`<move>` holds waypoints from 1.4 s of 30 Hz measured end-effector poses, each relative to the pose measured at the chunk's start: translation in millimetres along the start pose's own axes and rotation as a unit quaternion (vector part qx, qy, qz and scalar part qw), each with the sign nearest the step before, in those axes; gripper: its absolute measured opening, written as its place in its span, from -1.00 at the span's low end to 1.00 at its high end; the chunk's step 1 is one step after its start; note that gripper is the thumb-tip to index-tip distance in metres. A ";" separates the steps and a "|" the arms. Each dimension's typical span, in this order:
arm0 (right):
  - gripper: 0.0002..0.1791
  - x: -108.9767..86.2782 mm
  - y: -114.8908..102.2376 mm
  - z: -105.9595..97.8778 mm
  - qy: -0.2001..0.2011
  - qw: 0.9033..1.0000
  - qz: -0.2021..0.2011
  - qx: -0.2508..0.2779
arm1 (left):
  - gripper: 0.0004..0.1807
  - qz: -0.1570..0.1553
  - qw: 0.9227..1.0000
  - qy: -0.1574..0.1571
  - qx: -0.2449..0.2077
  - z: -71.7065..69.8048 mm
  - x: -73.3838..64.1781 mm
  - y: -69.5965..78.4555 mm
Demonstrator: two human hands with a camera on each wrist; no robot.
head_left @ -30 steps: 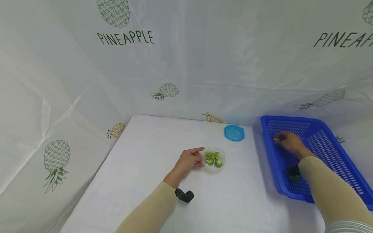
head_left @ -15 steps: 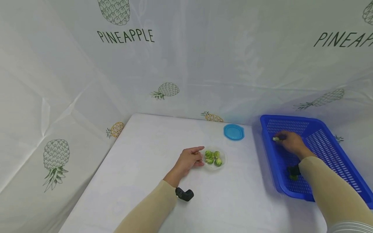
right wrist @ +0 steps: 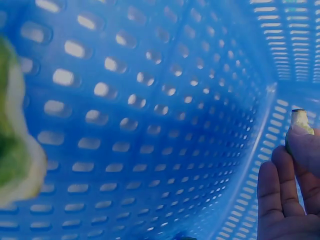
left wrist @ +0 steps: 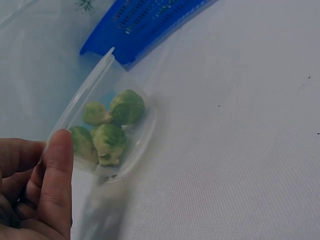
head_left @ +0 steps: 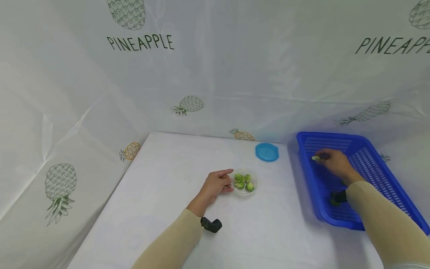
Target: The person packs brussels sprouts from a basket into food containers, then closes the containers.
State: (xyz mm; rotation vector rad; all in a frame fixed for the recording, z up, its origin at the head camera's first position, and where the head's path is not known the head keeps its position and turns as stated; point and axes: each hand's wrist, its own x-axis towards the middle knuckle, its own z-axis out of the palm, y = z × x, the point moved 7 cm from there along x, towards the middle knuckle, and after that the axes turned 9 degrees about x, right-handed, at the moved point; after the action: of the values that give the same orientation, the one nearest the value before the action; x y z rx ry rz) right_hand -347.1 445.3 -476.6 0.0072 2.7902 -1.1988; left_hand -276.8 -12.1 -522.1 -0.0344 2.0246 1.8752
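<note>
Your clear round bowl (head_left: 255, 182) sits upright on the counter (head_left: 161, 186), five green sprouts (head_left: 239, 185) clustered inside, your left hand (head_left: 215, 184) at its side. Inside the blue basket (head_left: 308, 179), your right hand (head_left: 336, 163) pinches another sprout (right wrist: 300, 119), pale cut stem showing.

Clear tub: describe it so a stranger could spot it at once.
Start at the white table, left of the basket. Find the left hand there. The tub touching its fingers is see-through and holds green sprouts, unlike the blue lid beyond.
</note>
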 end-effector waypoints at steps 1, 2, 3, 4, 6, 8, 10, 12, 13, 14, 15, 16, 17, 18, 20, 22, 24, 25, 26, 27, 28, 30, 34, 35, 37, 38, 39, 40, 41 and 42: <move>-0.58 -1.6 -1.2 0.1 -0.004 1.000 0.006 0.004 | -0.49 0.001 1.000 0.000 0.000 -0.1 -0.1 -0.3; -0.57 -3.2 -3.2 0.2 -0.007 1.000 0.008 0.007 | -0.49 0.001 1.000 0.000 -0.001 -0.2 -0.1 -0.8; -0.56 -4.7 -5.0 0.3 -0.010 1.000 0.011 0.008 | -0.49 0.002 1.000 0.000 0.000 -0.3 -0.3 -1.1; -0.55 -6.4 -6.9 0.3 -0.013 1.000 0.013 0.010 | -0.49 0.000 1.000 0.000 -0.002 -0.5 -0.3 -1.6; -0.53 -9.6 -11.6 -0.2 -0.015 1.000 0.012 0.007 | -0.49 0.002 1.000 0.000 -0.002 -0.6 -0.7 -2.1; -0.54 -11.9 -16.5 -1.3 -0.009 1.000 0.001 0.001 | -0.49 0.002 1.000 -0.001 -0.002 -0.8 -1.0 -2.5; -0.55 -14.2 -21.4 -3.0 0.004 1.000 -0.014 -0.005 | -0.49 0.002 1.000 -0.002 -0.005 -1.0 -1.2 -2.6; -0.58 -16.1 -26.5 -4.7 0.022 0.999 -0.033 -0.010 | -0.49 0.003 1.000 -0.003 -0.006 -1.1 -1.2 -2.5; -0.60 -17.3 -28.6 -5.5 0.029 0.999 -0.040 -0.010 | -0.49 0.003 1.000 -0.003 -0.008 -1.2 -1.3 -2.4; -0.61 -18.8 -31.0 -6.1 0.034 0.998 -0.045 -0.010 | -0.50 0.001 1.000 -0.003 -0.009 -1.3 -1.2 -2.6; -0.62 -20.1 -33.0 -6.6 0.038 0.998 -0.048 -0.010 | -0.50 0.002 1.000 -0.003 -0.008 -1.3 -1.2 -2.4; -0.63 -21.7 -35.1 -7.0 0.040 0.998 -0.049 -0.008 | -0.50 0.002 1.000 -0.004 -0.008 -1.3 -1.0 -2.4; -0.62 -23.0 -36.5 -7.5 0.041 0.998 -0.048 -0.005 | -0.50 0.002 1.000 -0.004 -0.007 -1.3 -1.0 -2.3; -0.61 -24.4 -37.9 -8.1 0.040 0.998 -0.047 -0.002 | -0.50 0.000 1.000 -0.004 -0.008 -1.2 -0.8 -2.3; -0.59 -27.1 -41.4 -9.5 0.040 0.998 -0.046 0.004 | -0.49 0.001 1.000 -0.003 -0.007 -1.3 -0.4 -2.0; -0.55 -29.2 -44.2 -10.8 0.040 0.998 -0.044 0.015 | -0.49 0.001 1.000 -0.002 -0.009 -1.6 -0.5 -1.2; -0.53 -31.3 -46.9 -12.1 0.043 0.998 -0.044 0.022 | -0.49 0.002 1.000 -0.001 -0.010 -1.7 -0.8 -0.5; -0.52 -32.4 -48.1 -12.7 0.046 0.998 -0.044 0.023 | -0.49 0.003 1.000 -0.001 -0.010 -1.8 -0.8 -0.2; -0.51 -33.4 -48.9 -13.1 0.047 0.998 -0.044 0.025 | -0.49 0.003 1.000 -0.002 -0.010 -1.8 -1.0 0.2; -0.51 -34.2 -49.2 -13.6 0.049 0.998 -0.042 0.026 | -0.49 0.003 1.000 -0.002 -0.009 -1.7 -1.1 0.4; -0.51 -35.3 -49.9 -14.2 0.052 0.997 -0.042 0.024 | -0.49 0.004 1.000 -0.003 -0.009 -1.6 -0.9 0.3; -0.51 -37.9 -50.7 -14.9 0.057 0.997 -0.041 0.023 | -0.49 0.006 1.000 -0.006 -0.008 -1.1 -0.1 0.0; -0.51 -44.4 -54.1 -15.1 0.062 0.997 -0.040 0.028 | -0.48 0.005 1.000 -0.009 -0.009 0.2 0.6 -1.1; -0.51 -46.0 -55.6 -15.1 0.063 0.997 -0.040 0.030 | -0.48 0.005 1.000 -0.009 -0.009 0.4 0.4 -1.0; -0.49 -48.9 -59.7 -15.4 0.067 0.996 -0.041 0.030 | -0.48 0.004 1.000 -0.010 -0.011 0.6 -0.1 -0.8; -0.48 -50.5 -62.2 -15.5 0.068 0.996 -0.044 0.030 | -0.48 0.004 1.000 -0.010 -0.011 0.6 -0.3 -0.5; -0.48 -51.7 -64.7 -15.8 0.069 0.996 -0.046 0.031 | -0.48 0.004 1.000 -0.010 -0.011 0.6 -0.6 0.0; -0.48 -53.0 -67.4 -16.2 0.072 0.996 -0.049 0.029 | -0.49 0.004 1.000 -0.010 -0.010 0.6 -0.8 0.3; -0.47 -54.2 -70.2 -16.6 0.075 0.995 -0.051 0.027 | -0.48 0.003 1.000 -0.010 -0.010 0.5 -1.0 0.6; -0.47 -55.2 -72.8 -16.9 0.077 0.995 -0.054 0.026 | -0.48 0.002 1.000 -0.009 -0.009 0.4 -0.9 0.6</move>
State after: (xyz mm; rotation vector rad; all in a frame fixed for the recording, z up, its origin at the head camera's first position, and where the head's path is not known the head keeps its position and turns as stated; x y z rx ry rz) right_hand -297.2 409.4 -406.9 -0.0502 2.9249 -1.3500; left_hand -276.0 -11.9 -521.3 -0.0173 1.9973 1.8898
